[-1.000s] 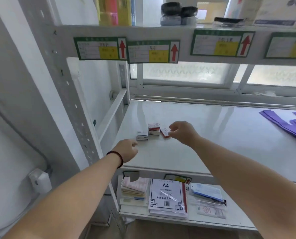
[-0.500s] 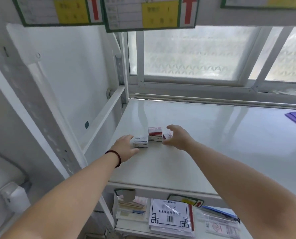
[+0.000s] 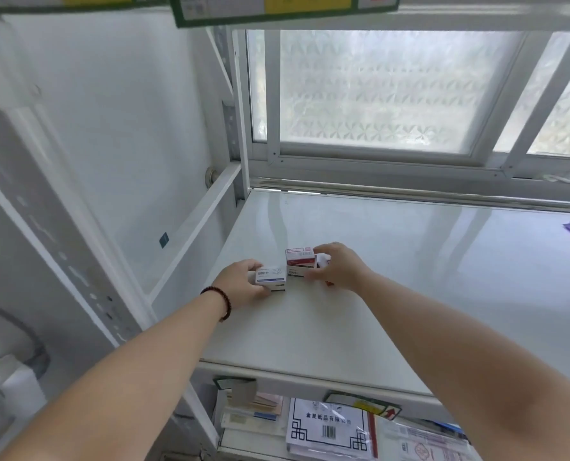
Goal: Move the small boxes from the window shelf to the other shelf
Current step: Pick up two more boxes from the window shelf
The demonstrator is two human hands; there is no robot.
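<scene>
Two small boxes sit near the front left of the white window shelf (image 3: 410,294), well in front of the frosted window (image 3: 376,91). The blue-striped box (image 3: 271,277) is white with a blue band (its print is too small to read); the left hand (image 3: 242,286) is closed around it. Just to its right, the red-topped box (image 3: 300,266) is white below; the right hand (image 3: 338,267) grips it, part hiding a third red-edged box (image 3: 327,282).

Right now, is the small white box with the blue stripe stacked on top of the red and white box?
No, the small white box with the blue stripe sits on the shelf beside the red and white box.
</scene>
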